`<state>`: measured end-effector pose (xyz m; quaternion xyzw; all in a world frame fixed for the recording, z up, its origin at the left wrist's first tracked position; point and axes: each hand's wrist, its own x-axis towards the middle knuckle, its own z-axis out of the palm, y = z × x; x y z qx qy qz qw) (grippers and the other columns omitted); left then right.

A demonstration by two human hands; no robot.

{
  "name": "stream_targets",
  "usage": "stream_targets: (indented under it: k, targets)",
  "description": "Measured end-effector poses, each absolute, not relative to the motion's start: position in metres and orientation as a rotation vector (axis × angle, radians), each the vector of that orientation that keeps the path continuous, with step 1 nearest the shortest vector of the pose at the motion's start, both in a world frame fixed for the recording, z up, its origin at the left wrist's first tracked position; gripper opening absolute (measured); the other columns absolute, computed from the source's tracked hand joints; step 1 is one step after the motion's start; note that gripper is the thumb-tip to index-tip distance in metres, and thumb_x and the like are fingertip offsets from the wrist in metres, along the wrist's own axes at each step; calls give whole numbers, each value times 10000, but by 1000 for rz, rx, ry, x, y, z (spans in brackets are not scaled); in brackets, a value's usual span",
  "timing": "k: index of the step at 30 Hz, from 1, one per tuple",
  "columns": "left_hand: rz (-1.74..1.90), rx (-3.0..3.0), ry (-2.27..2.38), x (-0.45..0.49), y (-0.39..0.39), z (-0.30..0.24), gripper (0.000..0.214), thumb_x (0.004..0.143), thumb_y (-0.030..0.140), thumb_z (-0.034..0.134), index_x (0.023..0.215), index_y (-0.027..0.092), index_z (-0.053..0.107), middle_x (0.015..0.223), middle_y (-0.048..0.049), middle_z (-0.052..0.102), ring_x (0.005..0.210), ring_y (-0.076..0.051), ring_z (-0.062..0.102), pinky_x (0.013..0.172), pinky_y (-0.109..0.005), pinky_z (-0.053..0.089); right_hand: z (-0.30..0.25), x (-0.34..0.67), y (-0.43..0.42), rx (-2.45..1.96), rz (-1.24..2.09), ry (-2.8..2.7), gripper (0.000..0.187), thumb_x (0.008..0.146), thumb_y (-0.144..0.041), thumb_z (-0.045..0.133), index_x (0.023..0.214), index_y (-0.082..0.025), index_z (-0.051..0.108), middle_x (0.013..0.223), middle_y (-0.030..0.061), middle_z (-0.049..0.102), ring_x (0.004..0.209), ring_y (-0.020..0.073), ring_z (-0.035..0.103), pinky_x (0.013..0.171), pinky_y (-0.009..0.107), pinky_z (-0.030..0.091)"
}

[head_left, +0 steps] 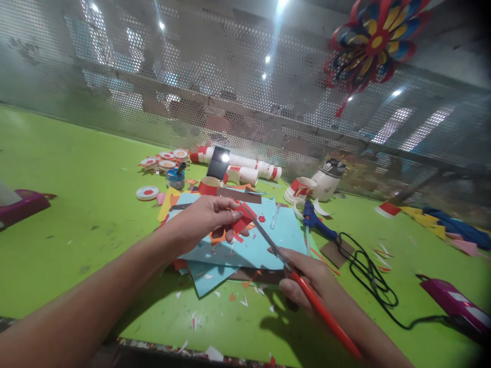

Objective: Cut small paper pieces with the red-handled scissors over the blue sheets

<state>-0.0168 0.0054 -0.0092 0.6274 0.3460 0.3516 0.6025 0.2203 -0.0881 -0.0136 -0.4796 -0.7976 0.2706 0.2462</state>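
Green tabletop (57, 214) fills the view. At its left edge, one magenta object (23, 204) is cut off by the frame and too little shows to name it. Further in, one paper disc (147, 192) lies alone, with three more rosette discs (164, 162) clustered behind it beside one blue-lidded jar (175, 179).

The left hand (207, 217) has thumb and fingers pinched together on one red paper piece (242, 221), held just above two overlapping light-blue paper sheets (257, 245) at mid-table.

One pair of scissors (268, 237) points its tips at that red piece. The blades read as a single thin line, so their gap is hard to make out. The right hand (307, 283) is closed around the red handles and partly hides them.

To the right lie one blue glue gun (314, 220), its black cord (368, 276), and one magenta device (456, 306) blurred at the frame's corner.
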Motion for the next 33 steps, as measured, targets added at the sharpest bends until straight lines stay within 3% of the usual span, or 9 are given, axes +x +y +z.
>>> stream_targets:
  k: [18, 33]
  targets:
    - [808, 1448, 811, -16, 4, -7, 164, 785, 318, 621, 810, 159, 646, 567, 9, 604, 483, -77, 486, 470, -222, 261, -19, 220, -87, -1290, 689, -2199, 387, 900, -461, 503, 1162, -183, 569, 812, 15, 608, 708, 164, 541, 622, 248, 427]
    - [814, 1458, 817, -15, 3, -5, 153, 785, 306, 601, 774, 163, 653, 519, 7, 575, 460, -94, 446, 463, -247, 234, -15, 219, -88, -1277, 689, -2200, 344, 893, -429, 512, 1090, -170, 627, 973, 86, 685, 834, 231, 613, 660, 293, 478]
